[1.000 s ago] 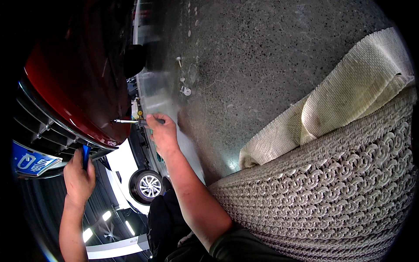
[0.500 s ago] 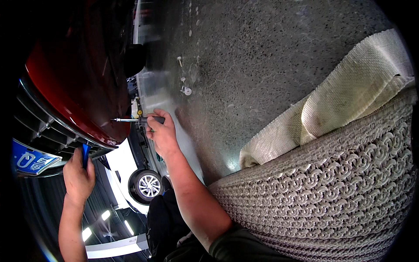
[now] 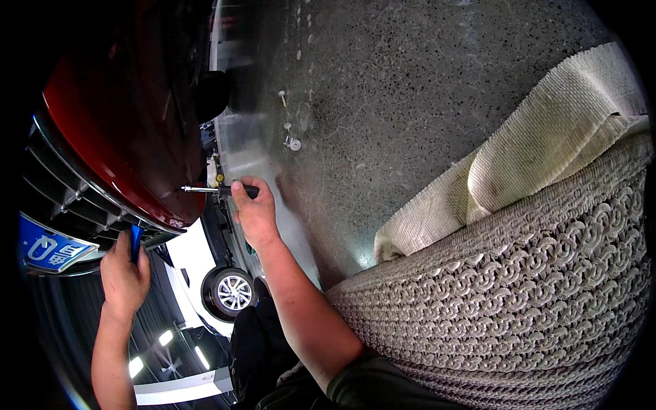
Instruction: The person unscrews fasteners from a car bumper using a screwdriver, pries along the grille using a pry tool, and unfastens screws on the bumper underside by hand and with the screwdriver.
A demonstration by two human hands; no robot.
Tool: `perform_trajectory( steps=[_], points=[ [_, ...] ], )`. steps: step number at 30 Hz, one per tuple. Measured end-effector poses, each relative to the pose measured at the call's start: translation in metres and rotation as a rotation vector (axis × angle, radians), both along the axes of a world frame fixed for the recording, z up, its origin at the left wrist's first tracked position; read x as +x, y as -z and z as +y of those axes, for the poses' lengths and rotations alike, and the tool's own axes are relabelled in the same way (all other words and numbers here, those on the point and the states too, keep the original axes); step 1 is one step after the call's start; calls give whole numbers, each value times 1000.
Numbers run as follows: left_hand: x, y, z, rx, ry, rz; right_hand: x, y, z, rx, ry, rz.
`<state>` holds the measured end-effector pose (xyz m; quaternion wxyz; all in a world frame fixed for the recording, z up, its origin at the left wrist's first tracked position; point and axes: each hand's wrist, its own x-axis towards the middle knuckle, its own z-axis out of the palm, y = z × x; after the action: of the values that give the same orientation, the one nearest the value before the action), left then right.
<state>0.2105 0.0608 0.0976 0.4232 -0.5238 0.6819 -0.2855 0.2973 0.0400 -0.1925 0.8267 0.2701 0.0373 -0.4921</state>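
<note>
right hand (image 3: 255, 215) is pinching a screwdriver (image 3: 213, 190) by its dark handle (image 3: 252, 192), pointing toward the red hood (image 3: 102, 147), contact unclear; likely handling light and stiff, steel shaft (image 3: 198, 189) slicker, handle favouring grip | left hand (image 3: 125, 277) is clasping a blue tool (image 3: 136, 244) at the hood's edge, probably light, rigid | white car (image 3: 188, 266) is standing beyond the hood

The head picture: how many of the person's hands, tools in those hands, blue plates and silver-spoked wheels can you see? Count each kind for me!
Hands: 2 (left hand, right hand)
Tools held: 2 (blue-handled tool, dark-handled tool)
Blue plates: 1 (blue plate)
Silver-spoked wheels: 1 (wheel)
Total: 6
</note>
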Motion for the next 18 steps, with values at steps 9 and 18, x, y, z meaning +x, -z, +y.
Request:
perform_trajectory(
  steps=[9, 18],
  points=[
    [0, 1, 1, -12, -16, -22, -7, 2, -7, 17, -75, -13],
    [-4, 1, 3, -38, -2, -35, -11, -14, -16, 145, -74, 59]
  ],
)
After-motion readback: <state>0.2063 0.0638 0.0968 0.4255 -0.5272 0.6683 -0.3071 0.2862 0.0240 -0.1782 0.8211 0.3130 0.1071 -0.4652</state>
